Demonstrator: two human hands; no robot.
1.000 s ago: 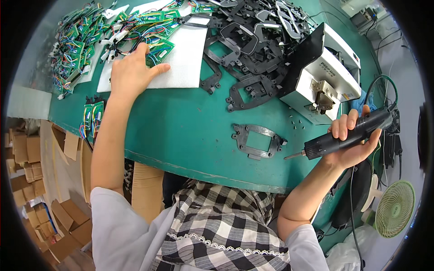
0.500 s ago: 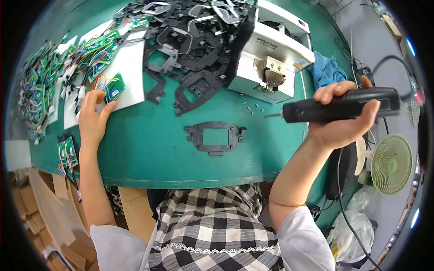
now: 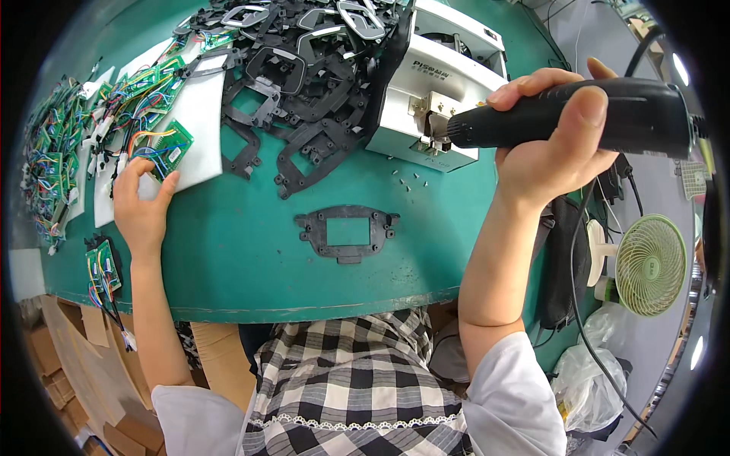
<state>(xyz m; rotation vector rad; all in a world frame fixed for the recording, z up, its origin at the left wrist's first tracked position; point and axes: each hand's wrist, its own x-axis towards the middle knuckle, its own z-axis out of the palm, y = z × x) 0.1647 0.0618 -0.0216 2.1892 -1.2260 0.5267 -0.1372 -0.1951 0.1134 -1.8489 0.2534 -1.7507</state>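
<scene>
My right hand (image 3: 559,163) is wrapped round a black electric screwdriver (image 3: 593,118), held nearly level. Its nose meets the metal outlet of a white screw feeder (image 3: 414,83), and the bit is hidden there. At the left, my left hand (image 3: 143,216) has its thumb and fingers about the lower corner of a green circuit board (image 3: 173,144) with coloured wires; its fingertips are partly hidden among the wires. The board lies on a white foam sheet (image 3: 199,144). Between my hands, a black plastic bracket (image 3: 312,228) with a rectangular opening lies flat on the green table.
Black plastic frames (image 3: 327,144) are heaped at the back. More wired boards (image 3: 53,167) pile up at the far left, with a few boards (image 3: 103,266) near the front edge. Loose screws (image 3: 405,181) lie before the feeder. A green fan (image 3: 650,264) stands right, beside a hanging cable (image 3: 574,304).
My right hand has brought the screwdriver up and left, from in front of the screw feeder to its outlet. My left hand stays at the circuit board. The whole view has shifted slightly.
</scene>
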